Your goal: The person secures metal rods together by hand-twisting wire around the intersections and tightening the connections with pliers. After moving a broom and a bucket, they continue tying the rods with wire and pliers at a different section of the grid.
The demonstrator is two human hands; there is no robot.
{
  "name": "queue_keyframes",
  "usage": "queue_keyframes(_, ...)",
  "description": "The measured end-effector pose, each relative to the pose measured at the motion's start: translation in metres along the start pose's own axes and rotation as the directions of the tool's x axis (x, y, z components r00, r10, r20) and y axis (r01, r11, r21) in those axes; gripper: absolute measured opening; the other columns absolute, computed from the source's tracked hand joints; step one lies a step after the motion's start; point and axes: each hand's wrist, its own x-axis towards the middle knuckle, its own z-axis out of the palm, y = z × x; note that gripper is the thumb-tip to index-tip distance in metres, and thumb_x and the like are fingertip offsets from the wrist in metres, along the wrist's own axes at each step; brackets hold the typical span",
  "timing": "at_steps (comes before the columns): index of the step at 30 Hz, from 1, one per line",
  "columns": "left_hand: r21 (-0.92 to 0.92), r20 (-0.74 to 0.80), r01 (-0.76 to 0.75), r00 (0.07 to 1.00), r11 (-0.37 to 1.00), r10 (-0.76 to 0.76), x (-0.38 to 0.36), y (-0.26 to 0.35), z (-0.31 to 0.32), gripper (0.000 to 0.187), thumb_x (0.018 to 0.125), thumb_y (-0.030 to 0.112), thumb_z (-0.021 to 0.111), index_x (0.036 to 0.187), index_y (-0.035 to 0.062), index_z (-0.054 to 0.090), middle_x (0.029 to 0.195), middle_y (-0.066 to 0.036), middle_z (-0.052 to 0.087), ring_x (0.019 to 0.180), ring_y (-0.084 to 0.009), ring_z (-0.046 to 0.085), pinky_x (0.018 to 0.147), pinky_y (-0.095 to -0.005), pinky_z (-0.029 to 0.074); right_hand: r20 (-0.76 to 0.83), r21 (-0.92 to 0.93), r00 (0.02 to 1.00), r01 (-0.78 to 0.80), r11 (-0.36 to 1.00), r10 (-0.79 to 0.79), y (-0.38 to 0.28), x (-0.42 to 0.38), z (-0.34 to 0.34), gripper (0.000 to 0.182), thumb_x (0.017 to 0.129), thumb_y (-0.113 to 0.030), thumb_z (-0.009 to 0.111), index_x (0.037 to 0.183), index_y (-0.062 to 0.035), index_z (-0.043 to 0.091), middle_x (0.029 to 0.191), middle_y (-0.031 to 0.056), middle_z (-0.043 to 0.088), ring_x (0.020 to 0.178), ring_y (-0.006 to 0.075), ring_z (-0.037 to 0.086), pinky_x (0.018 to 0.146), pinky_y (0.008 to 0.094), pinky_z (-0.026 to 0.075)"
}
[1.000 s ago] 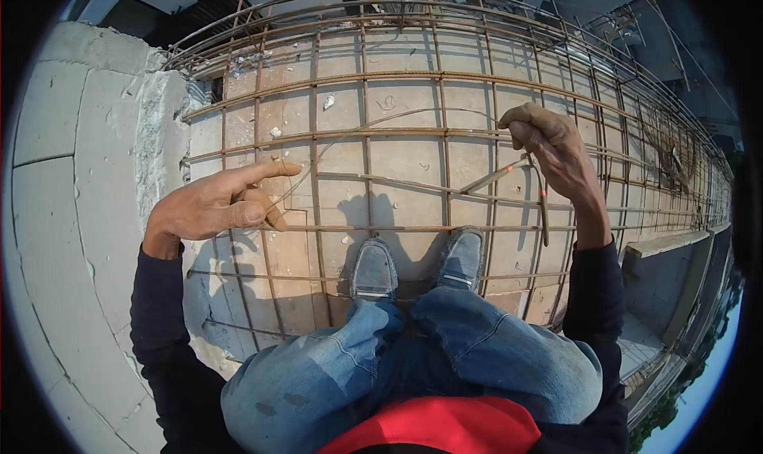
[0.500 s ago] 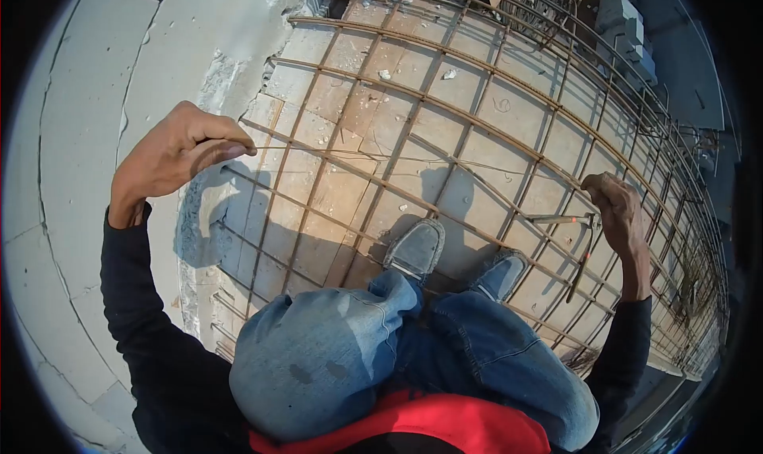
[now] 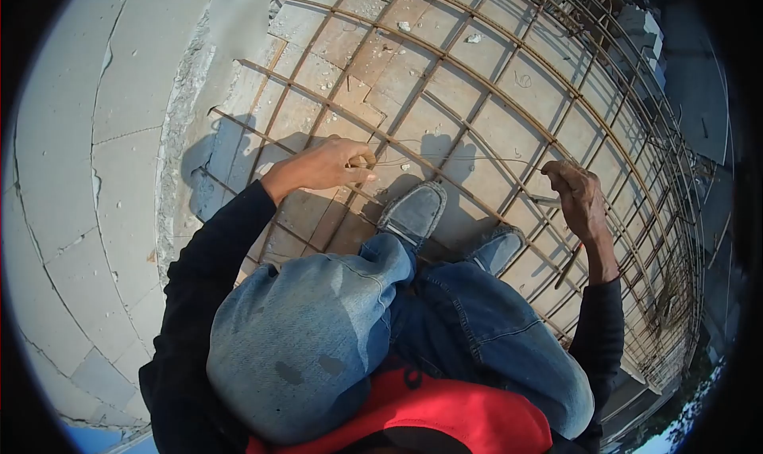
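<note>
A thin tie wire (image 3: 445, 156) stretched taut between a worker's two hands above a rebar grid (image 3: 493, 81), crossing just ahead of the worker's grey shoes (image 3: 415, 214). The left hand (image 3: 330, 164) pinched one end low against a bar, fingers closed on it; the right hand (image 3: 576, 196) was clenched around the other end along with a slender hooked tool (image 3: 568, 267) that hung below the wrist. The grid lay over tan formwork beside a pale concrete slab (image 3: 87, 152).

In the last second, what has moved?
The left hand dropped from chest height to the rebar grid, pinching the thin wire near the left shoe. The right hand kept its grip on the hooked tool and wire. Feet stayed put.
</note>
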Motion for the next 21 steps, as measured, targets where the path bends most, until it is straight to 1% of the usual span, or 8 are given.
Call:
queue_keyframes(4, -0.297, 0.217, 0.181, 0.969, 0.938, -0.118, 0.018, 0.028, -0.001, 0.049, 0.089, 0.040, 0.066, 0.117, -0.0004, 0.061, 0.088, -0.013, 0.067, 0.084, -0.0180, 0.065, 0.069, -0.0286, 0.051, -0.041, 0.047, 0.997, -0.057, 0.997, 0.059, 0.005, -0.003, -0.002, 0.016, 0.088, -0.004, 0.057, 0.098, -0.0014, 0.068, 0.073, 0.0145, 0.062, 0.067, 0.0259, 0.060, 0.063, 0.0371, 0.048)
queue_keyframes(7, -0.421, 0.346, 0.207, 0.937, 0.883, -0.055, 0.021, 0.037, -0.001, 0.042, 0.092, 0.034, 0.064, 0.118, 0.0003, 0.061, 0.089, -0.008, 0.066, 0.074, -0.0109, 0.062, 0.060, -0.0239, 0.047, -0.087, 0.017, 0.995, -0.037, 0.999, 0.038, 0.013, -0.011, -0.004, 0.015, 0.088, -0.004, 0.057, 0.098, -0.0005, 0.068, 0.083, 0.0174, 0.067, 0.072, 0.0299, 0.064, 0.065, 0.0369, 0.050)
queue_keyframes(9, -0.715, 0.266, 0.125, 0.959, 0.688, 0.102, 0.025, 0.029, 0.008, 0.038, 0.094, 0.031, 0.062, 0.118, 0.0014, 0.062, 0.083, -0.004, 0.064, 0.065, -0.0076, 0.055, 0.055, -0.0222, 0.044, -0.081, 0.013, 0.996, -0.046, 0.999, 0.047, 0.020, -0.017, -0.006, 0.016, 0.090, -0.006, 0.056, 0.101, -0.0015, 0.067, 0.084, 0.0141, 0.067, 0.075, 0.0246, 0.066, 0.067, 0.0352, 0.050)
queue_keyframes(13, -0.722, 0.226, 0.033, 0.955, 0.691, 0.192, 0.026, 0.023, 0.015, 0.038, 0.096, 0.031, 0.059, 0.119, 0.0002, 0.063, 0.074, 0.002, 0.058, 0.059, -0.0062, 0.047, 0.053, -0.0207, 0.038, -0.049, 0.010, 0.997, -0.062, 0.998, 0.062, 0.021, -0.028, -0.005, 0.014, 0.086, -0.001, 0.058, 0.095, -0.0008, 0.068, 0.086, 0.0170, 0.068, 0.076, 0.0305, 0.066, 0.068, 0.0374, 0.051)
queue_keyframes(15, -0.656, 0.362, 0.072, 0.903, 0.751, 0.230, 0.015, 0.037, 0.005, 0.039, 0.097, 0.031, 0.058, 0.119, -0.0001, 0.063, 0.072, 0.003, 0.055, 0.061, -0.0062, 0.042, 0.055, -0.0208, 0.036, 0.107, -0.003, 0.985, -0.135, 0.991, 0.134, 0.025, -0.032, -0.003, 0.013, 0.085, 0.001, 0.058, 0.094, -0.0017, 0.068, 0.083, 0.0157, 0.067, 0.075, 0.0303, 0.066, 0.066, 0.0372, 0.051)
queue_keyframes(17, -0.669, 0.420, 0.128, 0.878, 0.732, 0.230, 0.000, 0.040, 0.000, 0.037, 0.097, 0.029, 0.057, 0.120, 0.0004, 0.063, 0.073, -0.001, 0.058, 0.061, -0.0082, 0.043, 0.056, -0.0245, 0.038, 0.151, 0.097, 0.986, -0.088, 0.991, 0.073, 0.026, -0.035, 0.008, 0.014, 0.083, 0.002, 0.059, 0.093, -0.0024, 0.067, 0.080, 0.0145, 0.067, 0.073, 0.0299, 0.066, 0.064, 0.0366, 0.051)
queue_keyframes(19, -0.425, 0.380, -0.056, 0.895, 0.904, 0.234, -0.019, 0.048, -0.012, 0.033, 0.097, 0.023, 0.054, 0.120, 0.0014, 0.063, 0.075, -0.005, 0.062, 0.059, -0.0104, 0.045, 0.054, -0.0282, 0.040, 0.183, 0.049, 0.979, 0.082, 0.995, -0.090, 0.011, -0.036, 0.018, 0.016, 0.082, 0.003, 0.060, 0.094, -0.0026, 0.067, 0.082, 0.0142, 0.068, 0.075, 0.0325, 0.067, 0.067, 0.0386, 0.053)
queue_keyframes(21, -0.309, 0.457, -0.046, 0.869, 0.950, 0.191, -0.032, 0.043, -0.027, 0.032, 0.096, 0.019, 0.053, 0.120, 0.0014, 0.063, 0.077, -0.008, 0.064, 0.062, -0.0122, 0.052, 0.056, -0.0313, 0.042, 0.286, 0.149, 0.942, 0.139, 0.979, -0.177, -0.010, -0.033, 0.026, 0.016, 0.081, 0.001, 0.060, 0.096, -0.0018, 0.066, 0.090, 0.0153, 0.068, 0.081, 0.0327, 0.066, 0.072, 0.0397, 0.053)
